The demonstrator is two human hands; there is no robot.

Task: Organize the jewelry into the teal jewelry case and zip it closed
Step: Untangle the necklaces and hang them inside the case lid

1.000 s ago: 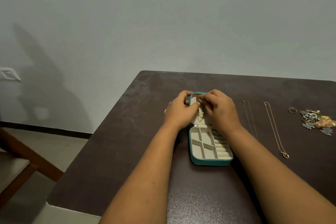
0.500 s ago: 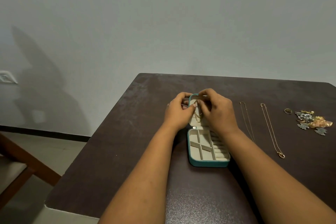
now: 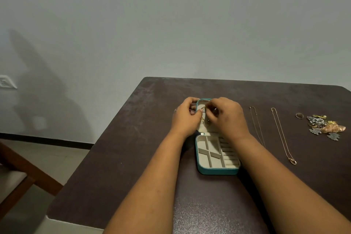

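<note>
my left fingers [image 3: 197, 113] and right fingers [image 3: 209, 109] are pinched narrow on a fine gold chain [image 3: 203, 119], both hands meeting over the upper half of the open teal zip jewelry case [image 3: 216, 171]; i judge i hold it there to hang it at the lid's top edge so it drapes straight on the cream lining. the left hand [image 3: 185, 118] steadies one end, the right hand [image 3: 228, 116] works the other. the divided tray below looks bare. to the right on the dark brown surface [image 3: 133, 157], apart from the case, wait two thin chain necklaces [image 3: 281, 135], a small gold ring [image 3: 299, 115] and a heap of mixed earrings and brooches [image 3: 322, 126]. against a second ago, the fingers sit nearer the lid's top edge.
</note>
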